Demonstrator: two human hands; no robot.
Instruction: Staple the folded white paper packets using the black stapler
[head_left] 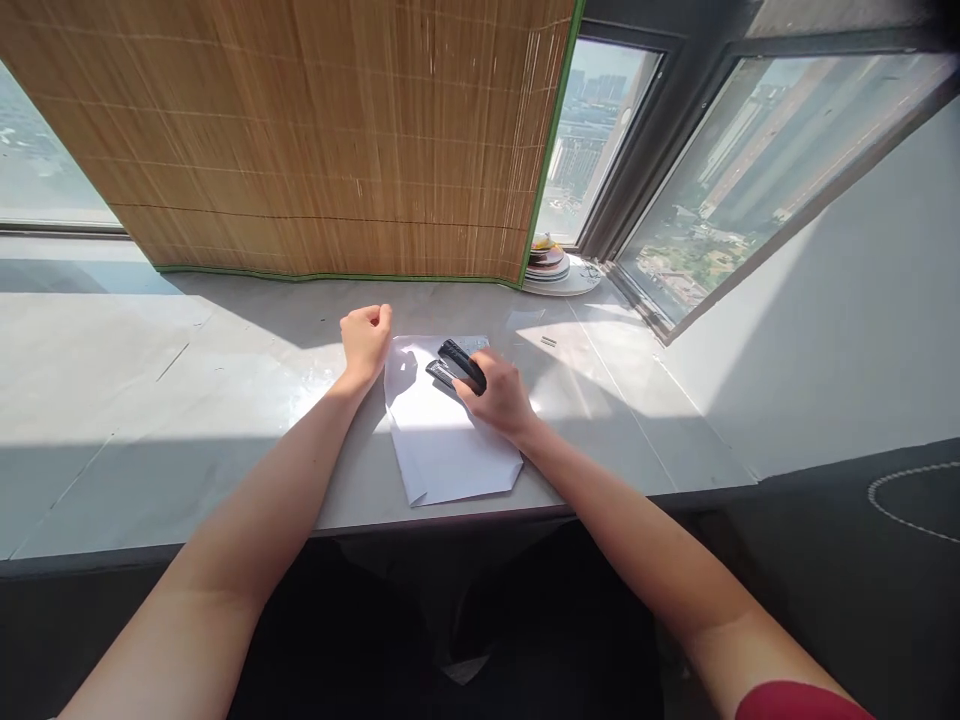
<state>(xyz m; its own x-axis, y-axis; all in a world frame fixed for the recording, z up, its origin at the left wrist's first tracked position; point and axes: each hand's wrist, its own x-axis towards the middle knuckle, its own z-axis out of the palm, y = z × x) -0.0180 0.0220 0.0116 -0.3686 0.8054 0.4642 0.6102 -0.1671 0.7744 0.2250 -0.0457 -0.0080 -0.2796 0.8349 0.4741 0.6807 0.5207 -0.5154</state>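
A black stapler (461, 366) is gripped in my right hand (499, 392), over the upper right part of the white paper sheets (450, 440). Its jaws stand apart and point up and to the left. The sheets lie on the pale tiled sill, one lower corner folded. My left hand (366, 340) is closed in a fist beside the upper left edge of the paper. Whatever it may hold is hidden by the curled fingers.
Small grey strips, likely staples (548, 341), lie to the right of the paper, near a clear plastic piece (525, 319). Stacked plates (559, 275) stand in the back corner. A bamboo blind (322, 140) hangs behind. The sill's front edge (450, 520) runs before my legs.
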